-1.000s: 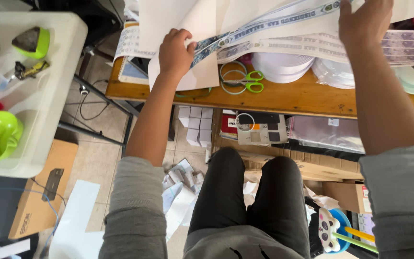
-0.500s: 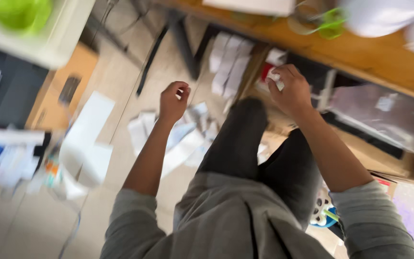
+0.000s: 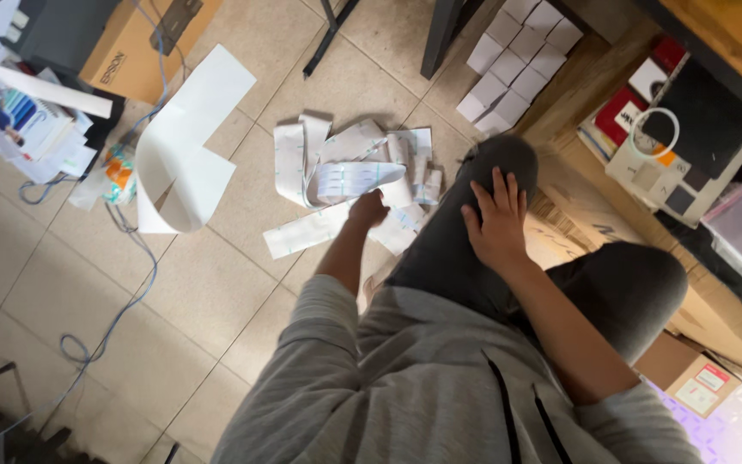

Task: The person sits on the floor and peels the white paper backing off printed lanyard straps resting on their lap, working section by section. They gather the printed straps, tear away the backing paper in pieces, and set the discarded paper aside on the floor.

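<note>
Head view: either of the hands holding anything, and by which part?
Right hand holds nothing; it lies flat, fingers spread, on the thigh. Left hand is down at the paper strips on the floor; an actual hold cannot be told.

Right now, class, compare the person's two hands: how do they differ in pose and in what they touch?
1. The left hand reaches down to the paper strips on the floor; the right hand rests on the left knee.
2. The left hand looks curled at the strips; the right hand lies flat, its fingers spread.
Both are bare and come out of grey sleeves.
</note>
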`<state>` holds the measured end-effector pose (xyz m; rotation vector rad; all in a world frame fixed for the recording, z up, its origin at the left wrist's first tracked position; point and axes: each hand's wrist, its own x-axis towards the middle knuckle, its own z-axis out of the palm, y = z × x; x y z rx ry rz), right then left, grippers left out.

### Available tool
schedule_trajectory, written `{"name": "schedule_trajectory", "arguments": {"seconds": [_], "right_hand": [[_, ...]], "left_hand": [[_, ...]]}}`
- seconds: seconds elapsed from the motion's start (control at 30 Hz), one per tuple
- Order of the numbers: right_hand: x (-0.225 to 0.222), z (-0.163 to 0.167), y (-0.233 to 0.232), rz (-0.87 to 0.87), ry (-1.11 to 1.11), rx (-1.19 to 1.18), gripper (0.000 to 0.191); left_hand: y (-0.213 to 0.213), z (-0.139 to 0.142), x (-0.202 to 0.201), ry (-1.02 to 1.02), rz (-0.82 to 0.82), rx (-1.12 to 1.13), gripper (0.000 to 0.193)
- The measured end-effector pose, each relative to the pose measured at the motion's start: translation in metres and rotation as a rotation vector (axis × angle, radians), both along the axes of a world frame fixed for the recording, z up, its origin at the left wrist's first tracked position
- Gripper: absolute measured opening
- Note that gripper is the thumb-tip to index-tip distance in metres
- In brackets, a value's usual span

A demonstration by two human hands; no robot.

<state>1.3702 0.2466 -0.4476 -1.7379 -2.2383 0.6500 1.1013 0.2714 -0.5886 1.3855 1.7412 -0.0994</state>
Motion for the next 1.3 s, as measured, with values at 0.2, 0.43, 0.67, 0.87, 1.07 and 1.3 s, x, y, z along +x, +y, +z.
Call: {"name": "schedule_trajectory", "arguments": {"seconds": [0.2,0.43,0.67,0.87,1.07,1.3], "right_hand": [[0.007,0.003,0.011,-0.079,-0.068,-0.030,0.054],[0.034,0.010,0.007,-0.197,-0.045,-0.044,0.054],[0.051,0.010,0.008,-0.193,-0.011,-0.072,0.056],[0.037,0.014,0.020,-0.195,-0.022,-0.072,0.055],[0.014,0.015,0.062,0.052,-0.290,-0.082,0.055],[-0.010,-0.032,0.156,0.177,-0.132,-0.241,0.053]], "left_hand": [[0.045,-0.025,0.039,0.022,-0.016,-0.110,0.050],[0.103,-0.054,0.074,0.147,-0.121,-0.270,0.042],[0.120,-0.077,0.092,0.172,-0.094,-0.395,0.052],[0.112,-0.070,0.077,0.118,-0.245,-0.510,0.048],[0.106,-0.076,0.056,0.114,-0.183,-0.448,0.048],[0.105,-0.098,0.043,0.117,-0.122,-0.381,0.051]]}}
